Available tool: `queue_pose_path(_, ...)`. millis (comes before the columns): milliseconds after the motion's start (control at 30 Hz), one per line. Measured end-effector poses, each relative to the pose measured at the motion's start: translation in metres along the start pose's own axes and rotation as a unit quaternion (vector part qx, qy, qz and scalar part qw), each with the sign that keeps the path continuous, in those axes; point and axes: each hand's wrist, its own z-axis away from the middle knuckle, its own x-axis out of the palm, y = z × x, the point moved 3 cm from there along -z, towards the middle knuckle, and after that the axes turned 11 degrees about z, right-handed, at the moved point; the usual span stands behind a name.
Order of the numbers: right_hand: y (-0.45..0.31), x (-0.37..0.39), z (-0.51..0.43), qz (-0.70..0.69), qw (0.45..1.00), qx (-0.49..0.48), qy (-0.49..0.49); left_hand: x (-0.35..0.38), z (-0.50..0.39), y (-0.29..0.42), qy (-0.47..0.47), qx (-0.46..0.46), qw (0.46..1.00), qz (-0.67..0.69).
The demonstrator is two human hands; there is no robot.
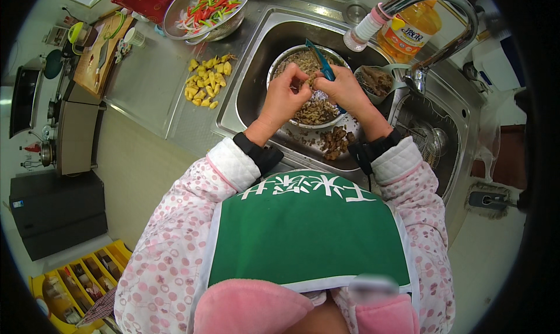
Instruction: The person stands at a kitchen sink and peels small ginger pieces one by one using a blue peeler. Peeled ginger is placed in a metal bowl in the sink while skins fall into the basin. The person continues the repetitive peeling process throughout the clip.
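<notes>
My left hand pinches a small, knobbly piece of ginger between thumb and fingers, above a steel bowl in the sink. The fingertips of my right hand meet the same piece. Tucked in the right hand is a teal hand tool, likely a peeler, its end pointing up and away. Brown scraps and peelings lie in the bowl, partly hidden by my hands. Unpeeled brown ginger is heaped on the sink floor nearer me. Peeled yellow ginger pieces lie on the steel counter at left.
A colander of sliced peppers and onion stands back left. The faucet arches over the right side, by a large oil bottle. A small container sits beside the bowl. A wire rack fills the right basin. A knife lies on a cutting board.
</notes>
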Motion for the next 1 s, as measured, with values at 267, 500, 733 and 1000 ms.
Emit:
queue_pose_path(267, -0.001, 0.001, 0.002, -0.026, 0.999, -0.007, 0.026, 0.004, -0.002, 0.006, -0.03, -0.083, 0.983, 0.161)
queue_pose_path(500, -0.01, -0.007, 0.008, -0.119, 0.992, -0.005, -0.051, -0.004, -0.006, 0.001, -0.046, -0.182, 0.916, 0.355)
queue_pose_path(733, -0.008, -0.001, 0.004, -0.027, 1.0, -0.013, -0.006, 0.004, -0.002, 0.012, 0.009, 0.016, 0.999, -0.039)
queue_pose_path(1000, 0.005, 0.007, -0.002, -0.005, 1.0, -0.022, 0.012, 0.008, 0.0, 0.022, 0.004, 0.136, 0.975, -0.174)
